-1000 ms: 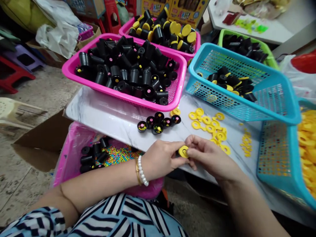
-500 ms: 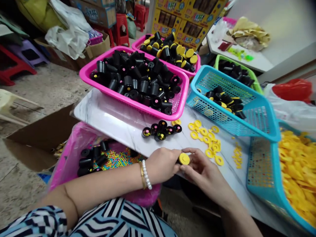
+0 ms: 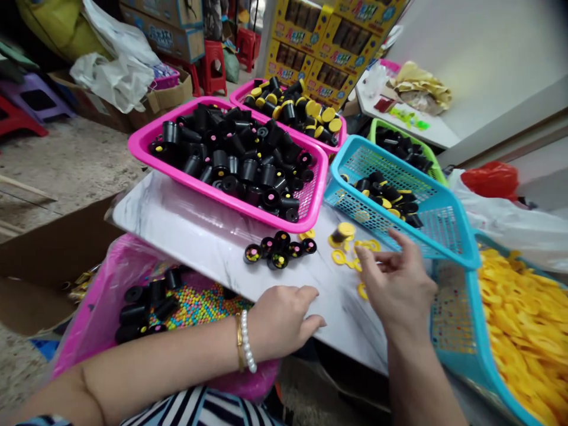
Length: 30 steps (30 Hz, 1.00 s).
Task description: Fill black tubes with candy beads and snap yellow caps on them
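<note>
My left hand (image 3: 284, 319) hovers at the table's front edge, thumb and index finger apart, holding nothing. Farther right, my right hand (image 3: 394, 278) is open with spread fingers, over yellow plastic rings (image 3: 339, 257). Just beyond its fingertips is a small black cup with a yellow cap (image 3: 342, 232), blurred and apart from the hand; it seems to be in the air before the blue basket (image 3: 450, 222). Several open black cups (image 3: 278, 259) stand grouped on the table, with coloured beads and a pink or yellow peg visible inside some.
A pink basket (image 3: 222, 192) of black cups sits on the marbled table (image 3: 177, 228). Behind it is another pink basket (image 3: 335, 146) of capped cups. A lined pink tub (image 3: 84, 322) with coloured beads is at lower left. Yellow parts (image 3: 523, 337) fill a container at right.
The capped cup has left my hands and moved up and away toward the blue basket. My right hand has reached forward and right, opening. My left hand has let go.
</note>
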### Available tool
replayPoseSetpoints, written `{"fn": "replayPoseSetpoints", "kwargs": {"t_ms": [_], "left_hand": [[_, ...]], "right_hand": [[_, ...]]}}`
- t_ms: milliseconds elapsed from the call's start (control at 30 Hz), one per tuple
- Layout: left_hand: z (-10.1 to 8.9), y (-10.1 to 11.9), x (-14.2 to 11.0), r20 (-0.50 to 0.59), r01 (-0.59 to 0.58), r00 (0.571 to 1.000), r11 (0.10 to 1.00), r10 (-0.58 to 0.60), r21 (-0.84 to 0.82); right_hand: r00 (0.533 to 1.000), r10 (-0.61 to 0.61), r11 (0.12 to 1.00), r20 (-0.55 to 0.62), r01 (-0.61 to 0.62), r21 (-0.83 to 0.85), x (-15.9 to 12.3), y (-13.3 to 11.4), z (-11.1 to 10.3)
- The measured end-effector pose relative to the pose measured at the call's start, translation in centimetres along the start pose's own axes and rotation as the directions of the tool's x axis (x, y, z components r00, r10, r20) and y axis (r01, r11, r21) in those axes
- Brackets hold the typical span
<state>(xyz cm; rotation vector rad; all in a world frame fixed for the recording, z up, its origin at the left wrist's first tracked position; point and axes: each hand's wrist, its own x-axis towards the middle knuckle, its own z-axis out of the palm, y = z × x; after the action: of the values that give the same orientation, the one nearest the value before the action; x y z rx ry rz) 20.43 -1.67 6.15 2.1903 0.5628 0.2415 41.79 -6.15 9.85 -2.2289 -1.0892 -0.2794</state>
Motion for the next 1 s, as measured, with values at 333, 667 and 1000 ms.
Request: {"fn": "replayPoseSetpoints", "kwargs": {"t_ms": [333,667,1000], "left_hand": [[0.1,-0.1,0.2,0.033,-0.009,0.999,0.999,0.008,0.038],[0.4,-0.3,0.0,-0.011,-0.034,0.999,0.999,0.035,0.037],[0.0,-0.3,-0.4,-0.169,-0.061,0.985,0.977,0.026,-0.204]], "right_hand": [[0.889,-0.442,0.894,0.118,0.448,-0.03,0.6,-0.4,0.5],[0.84,-0.438,0.892,0.321,0.45,0.04,1.3,-0.9,4.7],[0.815,-0.121,0.821,0.567,-0.239,0.519,-4.8,-0.8,-2.3]]}}
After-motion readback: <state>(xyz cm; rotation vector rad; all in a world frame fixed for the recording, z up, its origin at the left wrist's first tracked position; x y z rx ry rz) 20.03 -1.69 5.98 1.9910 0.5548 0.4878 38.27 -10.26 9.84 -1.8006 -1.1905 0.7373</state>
